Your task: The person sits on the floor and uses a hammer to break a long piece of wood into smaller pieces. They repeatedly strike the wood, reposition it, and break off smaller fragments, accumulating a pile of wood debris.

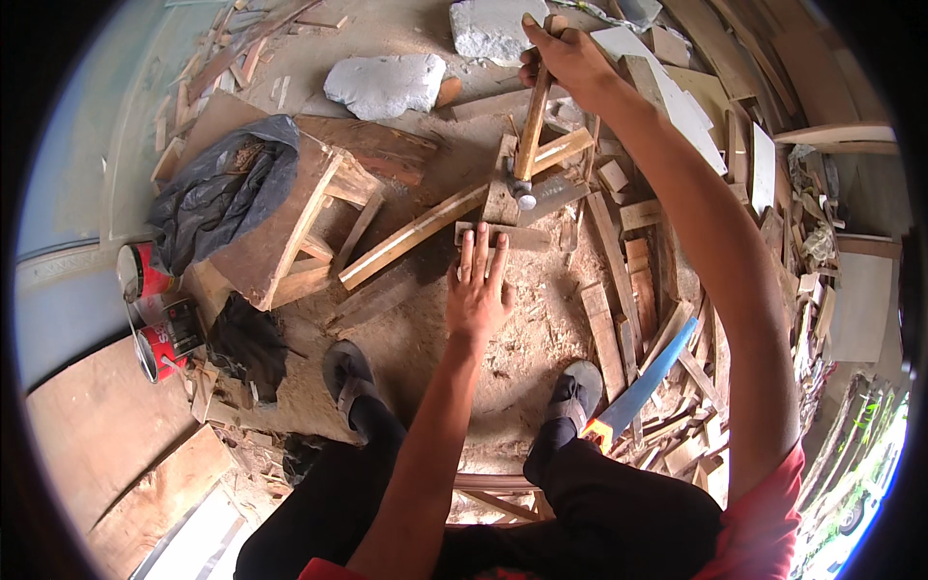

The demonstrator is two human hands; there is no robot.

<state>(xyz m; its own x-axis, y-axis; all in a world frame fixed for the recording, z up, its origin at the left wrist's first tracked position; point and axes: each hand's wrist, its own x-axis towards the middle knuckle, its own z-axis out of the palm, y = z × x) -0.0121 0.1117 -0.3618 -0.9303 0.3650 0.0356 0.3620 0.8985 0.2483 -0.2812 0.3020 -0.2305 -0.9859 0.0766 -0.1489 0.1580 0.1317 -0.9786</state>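
My right hand (577,70), raised at the far side, is wrapped round the wooden handle of a hammer (533,130). The hammer's metal head points down toward me, over an upright-looking wood block (500,198). Just nearer, a short wooden piece (527,239) lies crosswise under the fingertips of my left hand (478,295). Those fingers are stretched out and slightly apart, pressing flat on the wood. A long wood strip with a pale line (416,234) runs diagonally past the block, partly hidden behind it and the hammer.
A handsaw with a blue blade (650,377) leans among wood offcuts at right. To the left stand a wooden box frame (261,242) with a dark plastic bag (227,188) and red cans (159,350). White chunks (387,85) lie at the back; sawdust (532,338) covers the floor.
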